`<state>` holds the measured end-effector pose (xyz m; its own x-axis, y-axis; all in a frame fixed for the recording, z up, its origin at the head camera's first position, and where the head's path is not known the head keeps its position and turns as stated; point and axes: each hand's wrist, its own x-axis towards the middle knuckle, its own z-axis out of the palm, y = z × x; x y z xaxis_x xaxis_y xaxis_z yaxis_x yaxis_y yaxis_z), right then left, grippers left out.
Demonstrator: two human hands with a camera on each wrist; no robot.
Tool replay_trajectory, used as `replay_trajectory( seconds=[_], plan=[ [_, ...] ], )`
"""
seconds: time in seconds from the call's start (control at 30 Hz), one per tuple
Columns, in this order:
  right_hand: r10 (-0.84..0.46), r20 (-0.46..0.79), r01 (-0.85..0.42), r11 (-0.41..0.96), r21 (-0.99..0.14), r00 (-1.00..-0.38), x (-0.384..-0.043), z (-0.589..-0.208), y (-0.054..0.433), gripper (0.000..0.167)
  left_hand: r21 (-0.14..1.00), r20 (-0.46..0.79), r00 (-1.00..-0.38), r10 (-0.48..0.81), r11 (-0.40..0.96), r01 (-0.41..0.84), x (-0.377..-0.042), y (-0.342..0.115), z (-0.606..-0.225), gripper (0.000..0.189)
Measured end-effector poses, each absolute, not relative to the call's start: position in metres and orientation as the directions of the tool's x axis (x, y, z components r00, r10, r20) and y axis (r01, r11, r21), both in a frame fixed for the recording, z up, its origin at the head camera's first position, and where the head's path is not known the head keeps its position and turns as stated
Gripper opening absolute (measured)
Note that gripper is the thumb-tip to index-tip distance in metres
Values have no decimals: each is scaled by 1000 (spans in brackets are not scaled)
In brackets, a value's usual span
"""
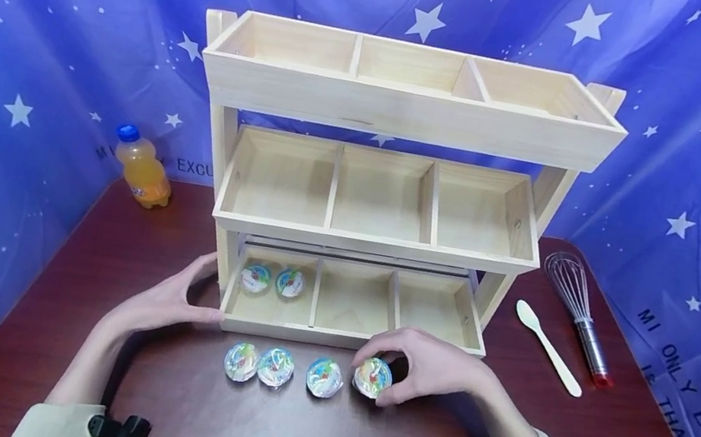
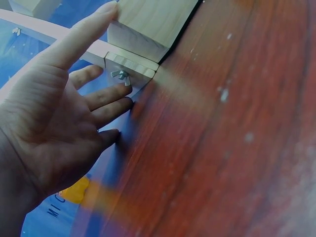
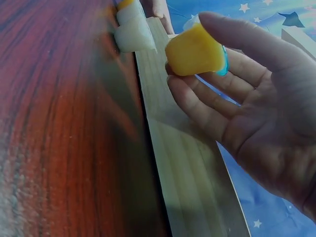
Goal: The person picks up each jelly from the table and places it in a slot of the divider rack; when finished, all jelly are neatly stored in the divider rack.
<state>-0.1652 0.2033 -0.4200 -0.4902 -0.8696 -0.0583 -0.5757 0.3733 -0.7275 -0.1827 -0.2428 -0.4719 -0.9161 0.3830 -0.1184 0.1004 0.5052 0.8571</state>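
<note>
My right hand (image 1: 436, 372) pinches a small jelly cup (image 1: 373, 378) between thumb and fingers, in front of the bottom tray. In the right wrist view this cup (image 3: 195, 51) shows yellow-orange contents and looks raised off the table. Three more jelly cups, one of them nearest the held one (image 1: 324, 378), stand in a row to its left. Two others, including a cup (image 1: 254, 278), sit in the bottom tray's left compartment. My left hand (image 1: 170, 300) rests at the lower left corner of the wooden rack (image 1: 330, 339), thumb on the tray front, fingers extended beside the upright.
The rack's middle tray (image 1: 375, 238) and top tray (image 1: 410, 114) each have three compartments. An orange drink bottle (image 1: 146, 171) stands at the back left. To the right lie a white spatula (image 1: 547, 348) and a whisk (image 1: 583, 323). A blue star-patterned curtain surrounds the table.
</note>
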Motion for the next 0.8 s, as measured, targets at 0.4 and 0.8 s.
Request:
replay_trajectory(
  seconds=[0.4, 0.8],
  plan=[
    [-857, 41, -576, 310, -757, -514, -174, -410, 202, 45, 847, -100, -915, 391, 516, 128, -185, -244, -470, 105],
    [-796, 71, -520, 321, -792, -601, -189, -393, 192, 45, 857, -106, -917, 386, 503, 112, -182, -243, -474, 106]
  ],
)
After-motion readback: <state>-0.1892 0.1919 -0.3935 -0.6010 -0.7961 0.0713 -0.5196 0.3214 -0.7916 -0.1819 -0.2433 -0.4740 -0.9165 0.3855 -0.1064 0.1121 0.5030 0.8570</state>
